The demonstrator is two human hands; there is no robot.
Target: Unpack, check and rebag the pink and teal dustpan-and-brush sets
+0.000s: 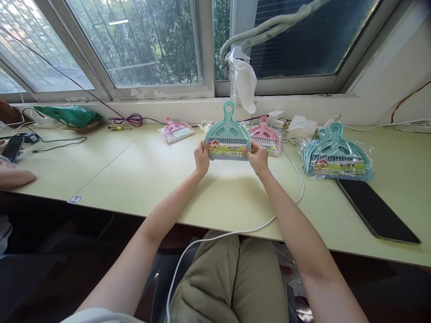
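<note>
- Teal plastic dustpan-and-brush set with a printed label stands upright above the pale green desk, handle up.
- Left hand grips its lower left corner; right hand grips its lower right corner.
- Pink packaged dustpan set lies just behind it.
- Stack of teal wrapped sets lies to its right.

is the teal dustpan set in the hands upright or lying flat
Upright: the teal dustpan set stands on its wide edge, handle loop up, left hand and right hand gripping its bottom corners.

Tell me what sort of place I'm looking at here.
Probably a small packing or assembly workroom: a long pale green table under windows, a stack of bagged teal dustpan sets at the right, and another teal dustpan set held in both hands.
</note>
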